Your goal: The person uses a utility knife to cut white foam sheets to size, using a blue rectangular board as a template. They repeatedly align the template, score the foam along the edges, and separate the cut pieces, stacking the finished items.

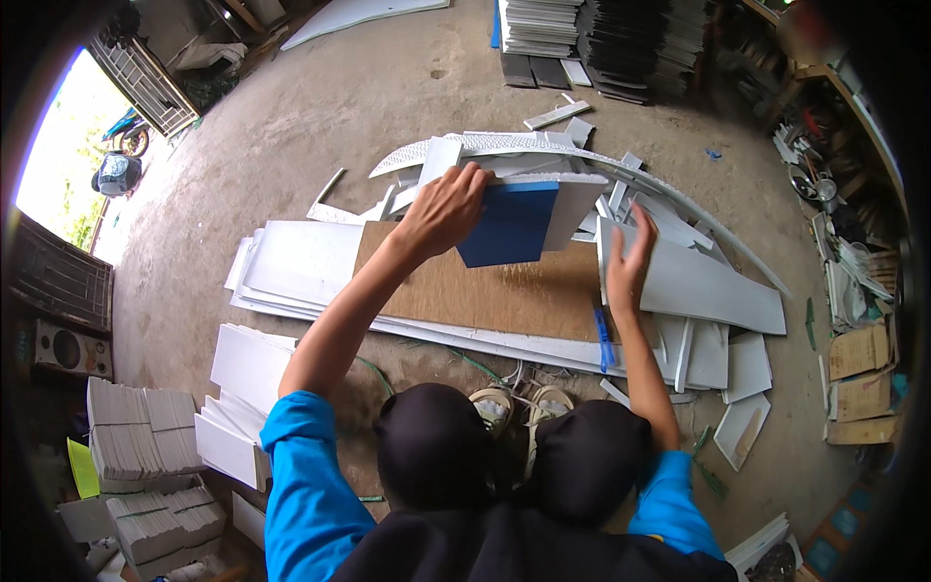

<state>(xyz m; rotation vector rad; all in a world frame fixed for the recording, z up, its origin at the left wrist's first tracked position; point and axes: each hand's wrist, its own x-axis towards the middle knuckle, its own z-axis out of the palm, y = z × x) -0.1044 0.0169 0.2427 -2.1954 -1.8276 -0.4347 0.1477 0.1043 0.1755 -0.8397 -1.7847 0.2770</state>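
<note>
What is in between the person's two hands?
In the head view, between the left hand and the right hand sit the blue panel held by the left hand and the brown board under it.

The square tile is deep blue on its face, with a white, finely dimpled edge along its top. Under it lies a plain light-brown board, and all around that board the panels and offcut strips are white to pale grey. A curved white strip beyond the board carries a small perforated pattern, the floor is bare grey-brown concrete, and the sleeves are bright blue.
</note>
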